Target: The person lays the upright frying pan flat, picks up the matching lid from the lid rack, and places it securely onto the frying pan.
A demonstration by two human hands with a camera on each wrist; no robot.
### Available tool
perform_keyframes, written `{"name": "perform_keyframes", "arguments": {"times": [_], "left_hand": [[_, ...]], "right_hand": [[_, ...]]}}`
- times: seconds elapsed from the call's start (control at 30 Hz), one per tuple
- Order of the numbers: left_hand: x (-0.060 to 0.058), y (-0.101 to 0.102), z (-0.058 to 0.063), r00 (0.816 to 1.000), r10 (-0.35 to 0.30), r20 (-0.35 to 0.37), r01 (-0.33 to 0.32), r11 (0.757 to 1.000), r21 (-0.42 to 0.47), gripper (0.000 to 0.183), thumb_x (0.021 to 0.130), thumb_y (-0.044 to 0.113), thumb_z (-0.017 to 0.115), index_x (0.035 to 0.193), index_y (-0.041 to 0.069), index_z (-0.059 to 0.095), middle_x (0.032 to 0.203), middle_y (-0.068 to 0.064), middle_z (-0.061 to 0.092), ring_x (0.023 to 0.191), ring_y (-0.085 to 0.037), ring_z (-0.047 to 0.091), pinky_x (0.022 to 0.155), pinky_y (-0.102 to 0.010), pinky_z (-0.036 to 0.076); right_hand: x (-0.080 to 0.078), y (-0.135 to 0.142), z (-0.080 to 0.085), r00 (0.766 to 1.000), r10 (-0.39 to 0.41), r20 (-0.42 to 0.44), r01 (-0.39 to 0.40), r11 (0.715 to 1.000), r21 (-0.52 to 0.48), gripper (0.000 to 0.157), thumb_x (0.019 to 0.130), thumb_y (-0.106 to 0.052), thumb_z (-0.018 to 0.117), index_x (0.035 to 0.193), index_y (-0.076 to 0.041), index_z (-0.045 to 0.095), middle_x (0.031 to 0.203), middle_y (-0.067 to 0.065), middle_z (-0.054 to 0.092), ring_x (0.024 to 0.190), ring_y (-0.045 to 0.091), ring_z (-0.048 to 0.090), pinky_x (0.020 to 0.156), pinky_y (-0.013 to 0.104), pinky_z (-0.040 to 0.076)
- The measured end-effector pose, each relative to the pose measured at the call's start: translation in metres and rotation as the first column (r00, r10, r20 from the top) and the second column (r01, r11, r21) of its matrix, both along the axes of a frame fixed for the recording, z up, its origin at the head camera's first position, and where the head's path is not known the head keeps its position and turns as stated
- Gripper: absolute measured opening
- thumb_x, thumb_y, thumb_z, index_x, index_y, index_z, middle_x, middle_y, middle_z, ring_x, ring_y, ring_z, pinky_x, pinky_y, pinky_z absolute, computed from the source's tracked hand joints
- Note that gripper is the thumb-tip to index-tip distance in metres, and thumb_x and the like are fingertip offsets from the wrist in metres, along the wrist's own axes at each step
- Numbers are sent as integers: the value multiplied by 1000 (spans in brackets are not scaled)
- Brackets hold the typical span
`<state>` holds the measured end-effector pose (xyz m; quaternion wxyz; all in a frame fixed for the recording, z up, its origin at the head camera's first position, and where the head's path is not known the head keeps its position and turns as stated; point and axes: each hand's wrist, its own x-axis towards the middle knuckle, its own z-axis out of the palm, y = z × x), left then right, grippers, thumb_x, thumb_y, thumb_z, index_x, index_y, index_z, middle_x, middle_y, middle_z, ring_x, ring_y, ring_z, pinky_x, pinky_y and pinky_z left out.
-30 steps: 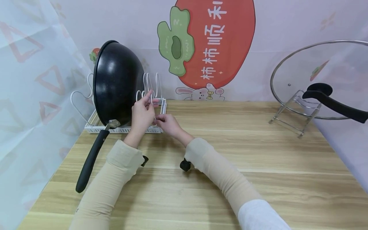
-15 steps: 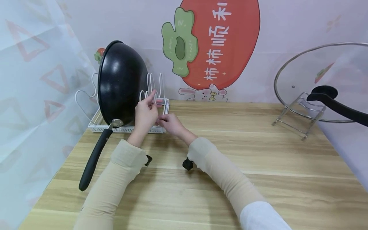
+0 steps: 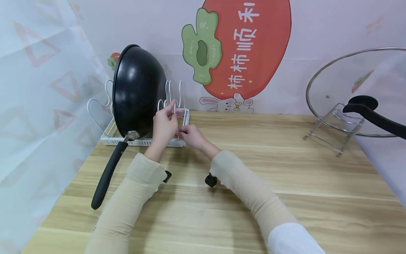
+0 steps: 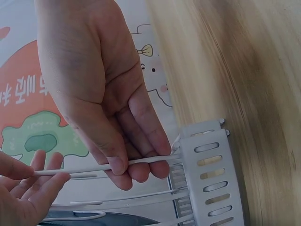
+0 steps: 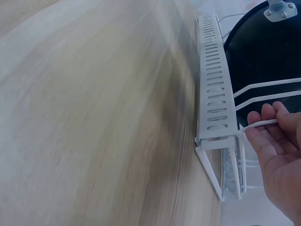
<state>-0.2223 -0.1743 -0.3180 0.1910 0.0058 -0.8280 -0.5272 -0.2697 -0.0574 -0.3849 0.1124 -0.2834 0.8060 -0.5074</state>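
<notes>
A white wire rack (image 3: 142,142) stands at the back left of the table, with loop-shaped wire dividers along it. My left hand (image 3: 165,125) pinches a white wire divider (image 4: 89,169) on the rack's right part, at its upper stretch. Lower on the same divider, close to the slotted base strip (image 5: 215,84), my right hand (image 5: 277,150) pinches the wire between thumb and fingers. A black wok (image 3: 136,91) rests on edge in the rack's left part, its black handle (image 3: 109,174) pointing down towards the front. My left hand hides part of the rack.
At the right, a large glass lid (image 3: 339,81) with a black handle (image 3: 380,118) leans upright in a chrome wire stand (image 3: 333,127). Wood-grain tabletop (image 3: 269,158) lies between rack and stand. Printed cloth (image 3: 253,77) covers the back and sides.
The whole head view has shifted slightly, so everything appears farther right. Both hands keep their hold on the wire divider; wok and lid stay in place.
</notes>
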Motion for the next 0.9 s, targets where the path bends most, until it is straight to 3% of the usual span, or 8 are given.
{"name": "perform_keyframes", "arguments": {"times": [0.33,0.47,0.63,0.8,0.9], "left_hand": [[0,10,0,1000,-14,7,14,1000,2,52,101,-8,49,151,6,49,116,-14,73,105,-25,72,59,-16,50],[1,13,0,1000,-16,9,16,1000,-2,52,102,-7,49,152,6,48,116,-14,73,106,-25,71,73,-28,58],[1,16,1,1000,-15,0,15,1000,9,51,101,-8,49,151,4,48,115,-16,73,106,-27,71,90,-42,57],[2,18,2,1000,-16,9,16,1000,5,52,102,-7,50,152,6,48,114,-15,73,106,-26,71,85,-35,58],[2,19,2,1000,-10,17,10,1000,-9,52,102,-7,49,152,7,48,114,-14,73,105,-25,71,74,-28,56]], "right_hand": [[0,11,3,1000,-17,12,16,999,28,23,106,-5,54,113,4,75,92,17,70,64,11,43,59,22,37],[0,14,2,999,-32,26,32,999,25,23,106,-5,54,113,4,74,97,15,73,68,12,47,62,22,39],[0,15,1,999,-29,29,29,999,17,24,106,-4,54,114,5,74,100,15,73,69,12,47,62,22,40],[1,18,1,999,-31,31,31,999,16,24,106,-4,53,112,4,75,98,16,72,68,12,46,61,22,38],[1,19,1,999,-32,29,32,999,17,24,106,-4,53,111,4,75,98,16,72,67,13,44,61,23,38]]}}
